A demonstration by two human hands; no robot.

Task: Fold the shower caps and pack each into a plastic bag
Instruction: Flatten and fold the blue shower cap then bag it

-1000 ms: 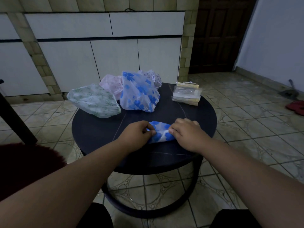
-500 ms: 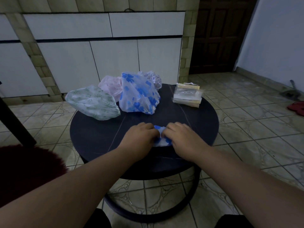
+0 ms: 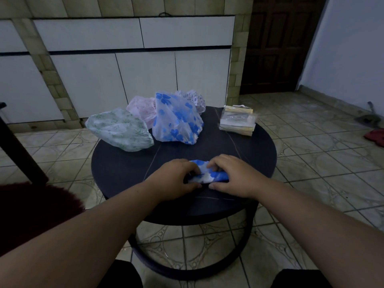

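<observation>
A folded blue-flowered shower cap (image 3: 207, 175) lies near the front of the round dark table (image 3: 124, 163). My left hand (image 3: 176, 178) grips its left end with curled fingers, and my right hand (image 3: 232, 175) grips its right end. Most of the cap is hidden under my fingers. At the back of the table lie unfolded caps: a green-patterned one (image 3: 119, 129), a pink one (image 3: 143, 108), a large blue-flowered one (image 3: 176, 119) and a pale printed one (image 3: 193, 98). A stack of clear plastic bags (image 3: 238, 120) sits at the back right.
White cabinet doors (image 3: 145, 75) and a tiled wall stand behind the table. A dark wooden door (image 3: 276, 44) is at the back right. A dark red cushion (image 3: 31, 215) lies at my left. Tiled floor surrounds the table.
The cap has gone from a wider folded piece to a narrow roll squeezed between my hands. Both hands moved closer together, then eased slightly apart.
</observation>
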